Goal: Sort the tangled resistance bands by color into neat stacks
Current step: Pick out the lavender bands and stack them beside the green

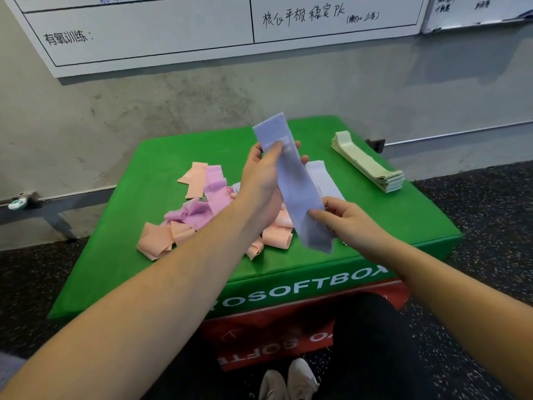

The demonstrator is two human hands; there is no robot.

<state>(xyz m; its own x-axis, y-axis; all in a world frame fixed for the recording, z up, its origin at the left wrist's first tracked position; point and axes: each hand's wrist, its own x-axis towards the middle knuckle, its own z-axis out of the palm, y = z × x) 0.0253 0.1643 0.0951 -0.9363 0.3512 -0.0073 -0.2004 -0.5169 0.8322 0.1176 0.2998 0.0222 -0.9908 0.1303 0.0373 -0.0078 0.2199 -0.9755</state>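
Note:
A flat lavender-blue band (300, 192) is held in the air above the green soft box (161, 249). My left hand (262, 180) grips its upper part, thumb across the front. My right hand (346, 217) pinches its lower part. Under my hands lies a tangled heap of peach bands (161, 241) and pink-purple bands (207, 197). A second lavender-blue band (324, 177) lies flat on the box just behind the held one. A neat stack of pale green bands (366, 163) sits at the box's back right.
The green box sits on a red soft box (259, 336). A concrete wall with a whiteboard (144, 33) stands behind. Dark speckled floor (490, 226) surrounds the boxes. My legs and white shoes (288, 379) are below the front edge.

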